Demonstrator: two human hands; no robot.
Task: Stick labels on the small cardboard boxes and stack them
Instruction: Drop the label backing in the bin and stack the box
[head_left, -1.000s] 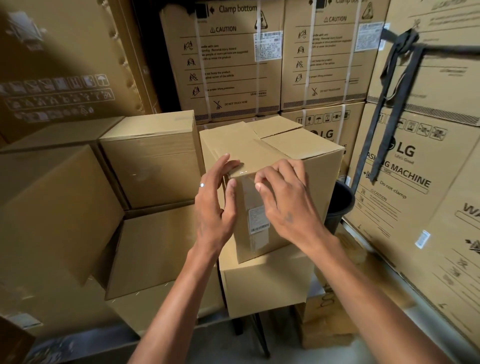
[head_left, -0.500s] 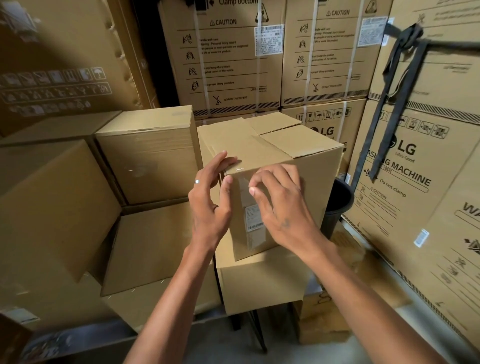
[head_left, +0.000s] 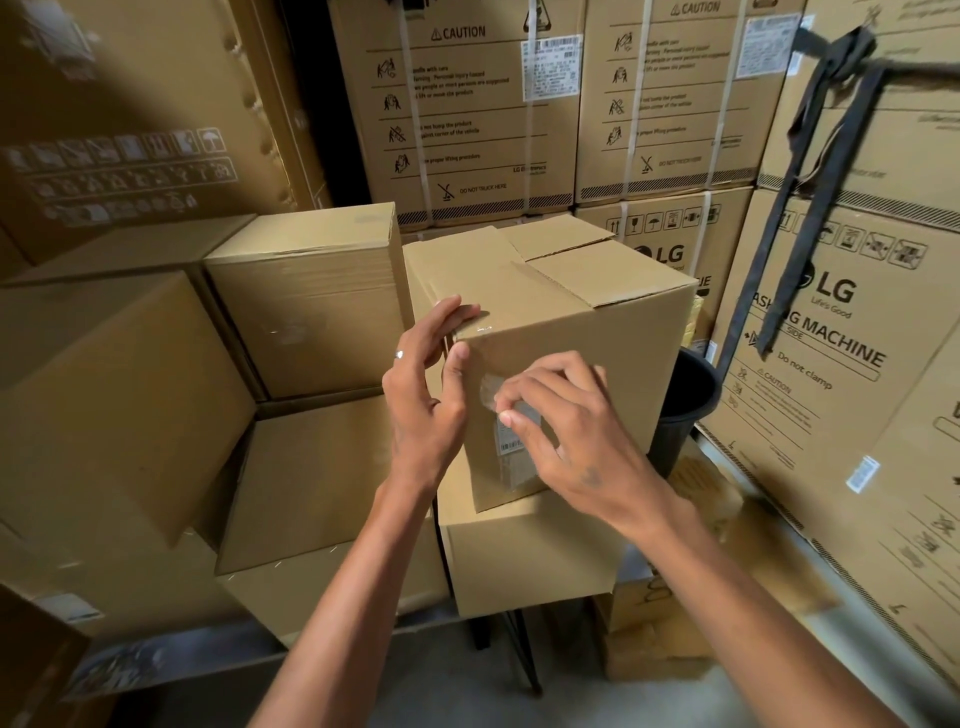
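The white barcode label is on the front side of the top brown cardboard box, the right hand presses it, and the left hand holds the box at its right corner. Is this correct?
Not quite. The head view shows the left hand holding the top brown cardboard box at its left corner, not its right. The rest holds: the right hand presses the white barcode label on the front side.

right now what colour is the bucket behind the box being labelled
Black. The bucket shows in the head view, right of the box.

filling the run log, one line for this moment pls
left hand steadies top box | right hand presses label | phase: labelling
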